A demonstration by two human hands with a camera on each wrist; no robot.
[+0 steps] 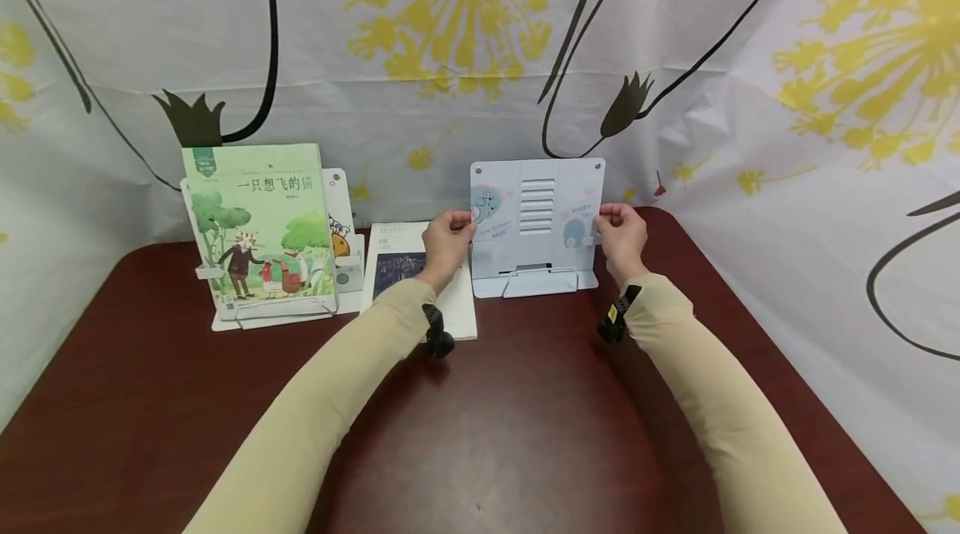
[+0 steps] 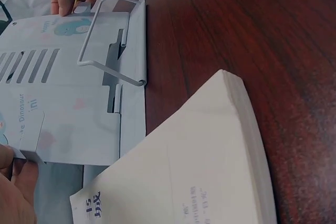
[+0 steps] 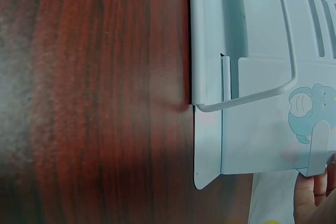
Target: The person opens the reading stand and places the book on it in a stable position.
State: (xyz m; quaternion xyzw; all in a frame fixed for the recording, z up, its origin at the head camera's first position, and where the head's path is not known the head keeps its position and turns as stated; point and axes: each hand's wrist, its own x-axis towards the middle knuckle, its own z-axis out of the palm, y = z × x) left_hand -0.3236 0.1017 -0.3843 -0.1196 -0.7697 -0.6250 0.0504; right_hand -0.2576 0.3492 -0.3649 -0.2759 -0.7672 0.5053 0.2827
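A pale blue-white book stand (image 1: 506,255) with printed cartoon animals and slots in its back plate stands upright on the table. My left hand (image 1: 444,249) pinches its left edge; the left wrist view shows those fingers (image 2: 23,179) beside a small side clip. At the opposite edge my right hand (image 1: 624,241) grips with thumb and fingers, and in the right wrist view its fingers (image 3: 319,187) lie by the other clip. A wire page holder (image 3: 290,51) crosses the stand's lower front. Under my left forearm lies a cream-covered book (image 1: 459,309), partly hidden.
Left on the dark red-brown table (image 1: 525,434), a green picture book (image 1: 258,217) leans on a second white stand (image 1: 348,296). A white curtain (image 1: 420,126) with yellow and grey flowers hangs behind the table's back edge.
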